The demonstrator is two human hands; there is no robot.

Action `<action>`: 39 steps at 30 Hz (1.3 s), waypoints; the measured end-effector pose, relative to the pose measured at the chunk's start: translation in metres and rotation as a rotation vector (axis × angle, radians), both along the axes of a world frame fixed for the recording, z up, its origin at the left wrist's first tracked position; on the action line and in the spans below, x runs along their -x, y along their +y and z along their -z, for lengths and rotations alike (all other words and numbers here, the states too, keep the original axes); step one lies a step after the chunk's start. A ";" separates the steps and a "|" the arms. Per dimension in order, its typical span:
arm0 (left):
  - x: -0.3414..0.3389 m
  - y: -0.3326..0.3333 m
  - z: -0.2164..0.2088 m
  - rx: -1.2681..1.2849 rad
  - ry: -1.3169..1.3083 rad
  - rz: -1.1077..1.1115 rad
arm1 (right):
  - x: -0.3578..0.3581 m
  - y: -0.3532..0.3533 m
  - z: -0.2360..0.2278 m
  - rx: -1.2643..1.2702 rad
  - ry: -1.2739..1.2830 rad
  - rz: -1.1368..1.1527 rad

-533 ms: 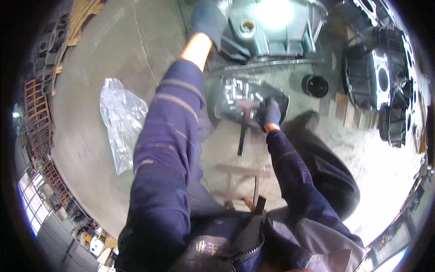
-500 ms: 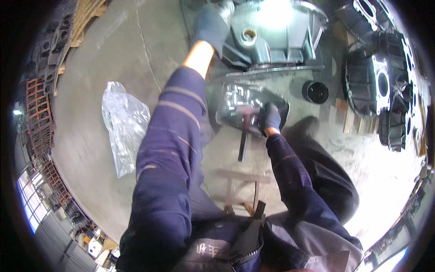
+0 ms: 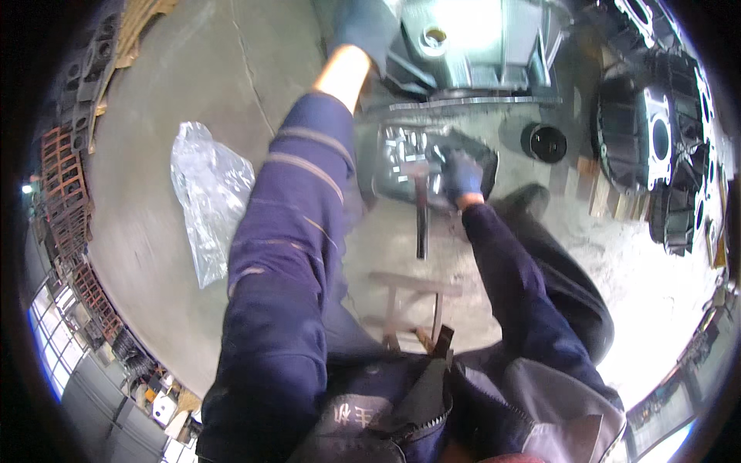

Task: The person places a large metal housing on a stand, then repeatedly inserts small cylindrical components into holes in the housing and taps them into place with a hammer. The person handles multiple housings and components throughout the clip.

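My left hand (image 3: pixel 363 35), in a dark glove, is at the left side of a large grey metal housing (image 3: pixel 482 54). Its fingers run into the top of the picture and blur, so their grip is unclear. My right hand (image 3: pixel 463 176), gloved too, is down at the right part of a clear plastic bag (image 3: pixel 392 184) that holds several small shiny metal pins (image 3: pixel 405 147). The fingers of that hand are smeared and partly hidden. Just left of it a hammer (image 3: pixel 421 220) lies with its head over the bag and its dark handle toward me.
A black round cup-like part (image 3: pixel 544 143) stands on the floor to the right. Beyond it are several dark housings (image 3: pixel 627 131) on wooden blocks (image 3: pixel 606 193). A crumpled clear plastic sheet (image 3: pixel 207 201) lies to the left. A small stool (image 3: pixel 413 285) is close to me.
My right hand has shifted up and slightly right over the bag. The hammer's handle now points more straight toward me. The whole view has moved a little.
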State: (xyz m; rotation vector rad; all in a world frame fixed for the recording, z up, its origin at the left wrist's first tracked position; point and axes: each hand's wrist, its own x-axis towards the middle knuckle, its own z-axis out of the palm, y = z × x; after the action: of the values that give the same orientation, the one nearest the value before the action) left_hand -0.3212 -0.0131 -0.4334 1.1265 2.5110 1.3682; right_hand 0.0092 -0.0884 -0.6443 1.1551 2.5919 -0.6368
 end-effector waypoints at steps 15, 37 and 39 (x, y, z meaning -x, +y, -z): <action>0.016 0.004 0.007 0.256 0.408 0.111 | 0.037 0.004 -0.032 0.229 -0.071 0.174; -0.014 -0.013 -0.037 0.294 -0.158 0.021 | 0.003 0.039 -0.034 0.250 -0.132 0.152; -0.013 -0.012 -0.037 0.279 -0.205 0.037 | -0.007 0.051 -0.071 0.455 0.033 0.312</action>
State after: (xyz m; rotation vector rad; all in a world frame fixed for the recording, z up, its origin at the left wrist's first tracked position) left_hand -0.3081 -0.0253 -0.3961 0.9220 2.4235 1.0240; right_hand 0.0158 -0.0379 -0.5731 1.3946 2.1339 -1.2404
